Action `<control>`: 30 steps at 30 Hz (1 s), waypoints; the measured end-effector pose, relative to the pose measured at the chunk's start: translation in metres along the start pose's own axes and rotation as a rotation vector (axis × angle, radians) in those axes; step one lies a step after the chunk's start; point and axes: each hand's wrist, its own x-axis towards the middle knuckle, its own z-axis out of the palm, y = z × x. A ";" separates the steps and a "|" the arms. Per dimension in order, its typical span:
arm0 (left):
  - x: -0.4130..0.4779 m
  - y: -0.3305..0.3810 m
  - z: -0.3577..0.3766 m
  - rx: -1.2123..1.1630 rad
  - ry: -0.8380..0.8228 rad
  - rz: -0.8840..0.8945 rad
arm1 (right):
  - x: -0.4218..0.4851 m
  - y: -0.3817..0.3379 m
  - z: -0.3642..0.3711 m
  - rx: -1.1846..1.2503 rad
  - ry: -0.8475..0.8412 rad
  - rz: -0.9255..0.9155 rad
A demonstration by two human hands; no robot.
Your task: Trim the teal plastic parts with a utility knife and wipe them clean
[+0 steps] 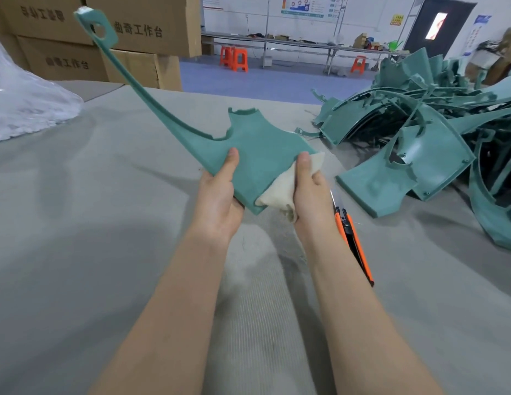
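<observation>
I hold a teal plastic part (257,149) above the table; its wide panel is near me and a long thin arm rises up-left to a ring end. My left hand (220,192) grips the panel's lower left edge, thumb on top. My right hand (308,189) grips a cream cloth (280,195) against the panel's right edge, thumb over the cloth. An orange and black utility knife (352,238) lies on the table beside my right forearm, blade out and pointing away from me.
A heap of teal plastic parts (425,143) covers the table's right side. The table has a grey fabric cover (91,223). Clear plastic wrap (23,104) lies at far left, cardboard boxes (129,38) stand behind it. Orange stools (234,58) stand on the blue floor.
</observation>
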 end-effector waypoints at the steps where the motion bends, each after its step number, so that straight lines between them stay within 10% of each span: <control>1: -0.001 0.000 0.000 0.005 -0.017 -0.016 | 0.001 -0.001 -0.004 -0.037 0.067 -0.025; 10: -0.008 0.032 -0.005 0.070 0.078 0.238 | 0.014 -0.006 -0.027 -0.354 0.337 -0.088; 16: 0.007 0.058 -0.023 0.118 0.294 0.284 | 0.010 -0.001 0.001 -1.216 -0.072 0.032; 19: 0.006 0.062 -0.027 0.091 0.358 0.277 | -0.014 -0.016 0.037 -0.679 0.056 -0.258; 22: -0.002 0.086 -0.040 0.016 0.416 0.366 | -0.045 -0.035 0.104 -0.075 -0.295 -0.087; 30: -0.090 0.237 -0.185 -0.125 0.863 0.795 | -0.180 -0.018 0.301 0.034 -0.955 0.119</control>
